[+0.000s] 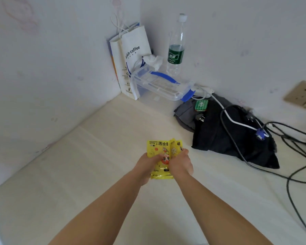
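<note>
You gripped the flat yellow plastic hand-warmer packet above the middle of the cream surface, left hand and right hand both pinching it, apparently starting a tear that needed opposed pulls

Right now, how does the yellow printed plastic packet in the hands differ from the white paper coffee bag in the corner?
The yellow printed plastic packet is small, gripped by the left hand and right hand; the white paper coffee bag is larger and untouched. The packet is creased between the hands; the bag stands upright in the corner. Both carry lettering.
</note>
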